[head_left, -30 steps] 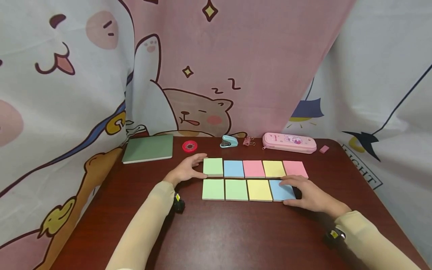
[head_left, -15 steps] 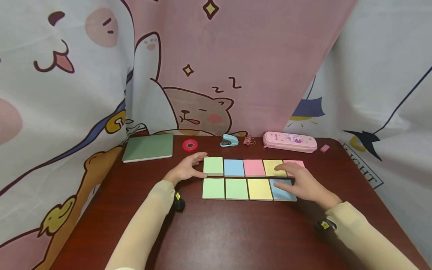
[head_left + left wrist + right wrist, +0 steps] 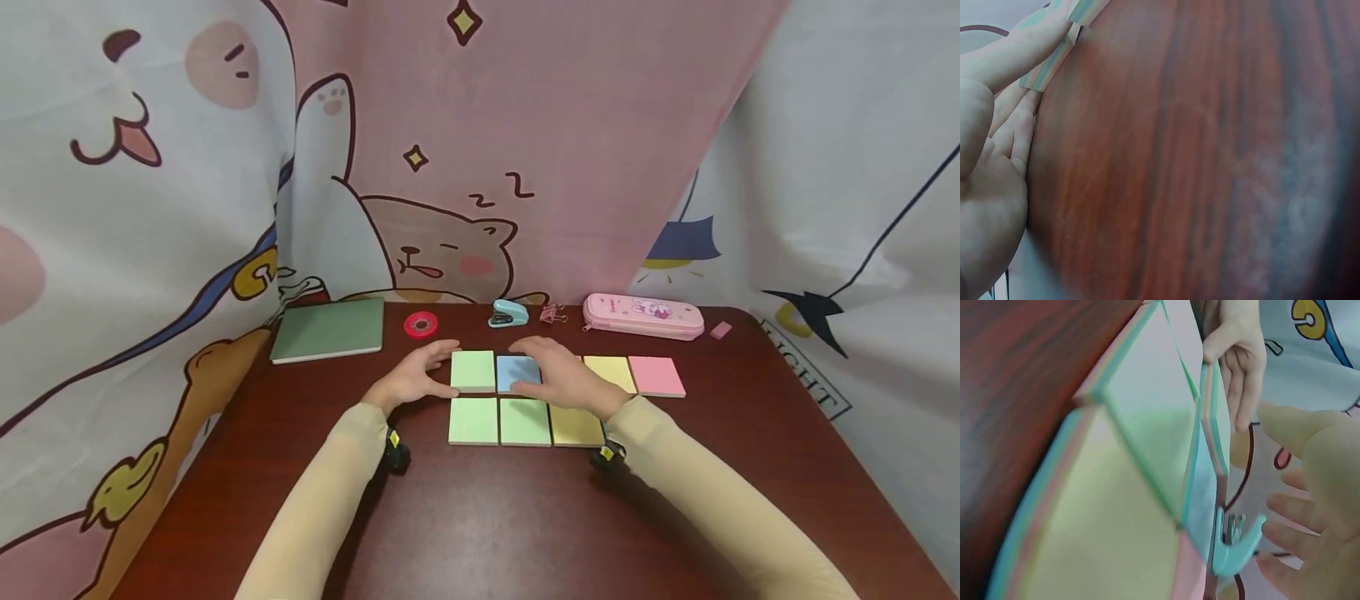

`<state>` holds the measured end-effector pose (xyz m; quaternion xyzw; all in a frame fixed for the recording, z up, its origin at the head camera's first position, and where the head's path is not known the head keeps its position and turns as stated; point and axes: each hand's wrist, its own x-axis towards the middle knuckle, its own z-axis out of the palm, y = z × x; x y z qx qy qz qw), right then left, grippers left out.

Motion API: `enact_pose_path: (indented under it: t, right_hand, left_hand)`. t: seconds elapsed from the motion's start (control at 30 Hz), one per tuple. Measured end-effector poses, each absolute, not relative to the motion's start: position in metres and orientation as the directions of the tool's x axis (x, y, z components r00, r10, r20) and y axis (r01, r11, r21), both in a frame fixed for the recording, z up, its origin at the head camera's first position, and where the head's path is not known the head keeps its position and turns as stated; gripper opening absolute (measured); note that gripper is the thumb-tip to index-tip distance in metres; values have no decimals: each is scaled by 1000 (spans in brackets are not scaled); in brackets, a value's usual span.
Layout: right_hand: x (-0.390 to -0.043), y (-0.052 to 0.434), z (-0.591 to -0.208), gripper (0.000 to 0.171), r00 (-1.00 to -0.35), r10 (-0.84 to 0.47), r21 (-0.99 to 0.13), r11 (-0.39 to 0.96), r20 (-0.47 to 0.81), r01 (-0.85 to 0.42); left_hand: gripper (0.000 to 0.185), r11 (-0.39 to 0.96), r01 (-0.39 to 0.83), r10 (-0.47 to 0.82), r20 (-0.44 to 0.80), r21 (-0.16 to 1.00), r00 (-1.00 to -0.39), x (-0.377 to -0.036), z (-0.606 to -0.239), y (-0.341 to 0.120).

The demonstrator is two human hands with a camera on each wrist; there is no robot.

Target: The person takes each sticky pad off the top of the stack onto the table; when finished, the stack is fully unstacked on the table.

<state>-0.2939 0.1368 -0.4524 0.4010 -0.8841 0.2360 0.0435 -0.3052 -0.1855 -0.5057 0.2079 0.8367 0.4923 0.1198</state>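
Sticky note pads lie in two rows on the dark table. My left hand point(image 3: 412, 377) rests at the left side of the back row's green pad point(image 3: 472, 367), thumb by its near corner and fingers by its far one. In the right wrist view that pad point(image 3: 1213, 412) stands a little higher than its neighbours. My right hand point(image 3: 566, 379) hovers over the back row, thumb and fingers spread above the blue pad point(image 3: 507, 372), holding nothing. It hides most of a pink pad. In front lie two green pads point(image 3: 473, 421) and a yellow pad point(image 3: 576, 426); the right wrist covers the blue one.
A yellow pad point(image 3: 611, 372) and a pink pad point(image 3: 657, 377) end the back row. Behind stand a green notebook point(image 3: 327, 330), red tape roll point(image 3: 421, 324), light blue stapler point(image 3: 508, 313), pink binder clips point(image 3: 552, 313), a pink pencil case point(image 3: 643, 317) and a small pink eraser point(image 3: 721, 331).
My right hand has moved left from the front row's blue pad, across the yellow and pink pads, to above the back row's blue pad. The left hand has stayed put.
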Motion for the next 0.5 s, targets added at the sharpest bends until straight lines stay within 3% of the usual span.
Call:
enact_pose_path:
  t: [0.5]
  right_hand:
    - [-320, 66, -455, 81, -675, -738, -375, 621, 18, -689]
  left_hand:
    - [93, 435, 235, 460, 10, 869, -888, -304, -506, -185]
